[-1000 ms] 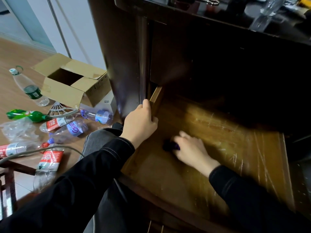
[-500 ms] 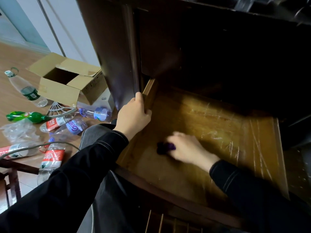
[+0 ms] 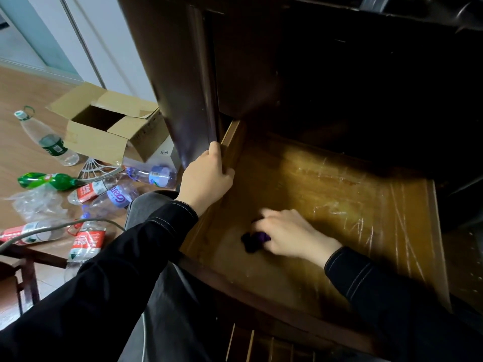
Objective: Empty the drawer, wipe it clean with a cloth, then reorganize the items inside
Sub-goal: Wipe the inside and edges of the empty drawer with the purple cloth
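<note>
Right hand (image 3: 290,236): fingers curled round the cloth (image 3: 253,241), pressing it down
Cloth: dark purple wad, on the bottom of the drawer (image 3: 339,205) near its front-left corner (mostly hidden under the hand)
Drawer: pulled out, nothing else visible inside; shiny creased film (image 3: 400,223) lines its bottom
Left hand (image 3: 206,176): fingers clamped over the drawer's left wall, bracing it
Floor (image 3: 26,150): plastic bottles (image 3: 115,197) and 1 open cardboard box (image 3: 109,129), beyond the left arm
Risk 1: hard strokes could snag and lift the film
Risk 2: the shadowed back strip could go unwiped
Risk 3: if the brace slips, the drawer could shove inward
</note>
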`<action>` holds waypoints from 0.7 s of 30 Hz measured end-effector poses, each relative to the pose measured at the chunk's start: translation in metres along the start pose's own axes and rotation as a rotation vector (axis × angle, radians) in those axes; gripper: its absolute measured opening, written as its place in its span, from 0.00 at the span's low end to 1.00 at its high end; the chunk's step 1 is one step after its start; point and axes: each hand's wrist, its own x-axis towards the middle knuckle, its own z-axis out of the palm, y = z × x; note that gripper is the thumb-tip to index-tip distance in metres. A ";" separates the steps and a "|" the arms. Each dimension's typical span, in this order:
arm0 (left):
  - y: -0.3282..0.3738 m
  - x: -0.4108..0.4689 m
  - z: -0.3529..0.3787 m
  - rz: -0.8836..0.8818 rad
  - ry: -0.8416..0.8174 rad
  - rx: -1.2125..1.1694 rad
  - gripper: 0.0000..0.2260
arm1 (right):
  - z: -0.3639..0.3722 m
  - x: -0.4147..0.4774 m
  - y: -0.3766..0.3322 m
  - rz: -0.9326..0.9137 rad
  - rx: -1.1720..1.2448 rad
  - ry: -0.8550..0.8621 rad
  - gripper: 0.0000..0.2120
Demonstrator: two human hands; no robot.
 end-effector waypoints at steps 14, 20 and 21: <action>0.000 -0.001 0.000 -0.002 -0.005 -0.026 0.12 | -0.009 -0.005 0.000 -0.007 -0.049 0.019 0.06; 0.000 -0.001 0.001 -0.004 0.001 -0.004 0.12 | 0.018 -0.011 -0.042 -0.216 -0.059 -0.138 0.13; 0.000 -0.001 0.001 -0.004 0.003 -0.003 0.12 | 0.014 -0.004 -0.040 -0.178 -0.058 -0.099 0.14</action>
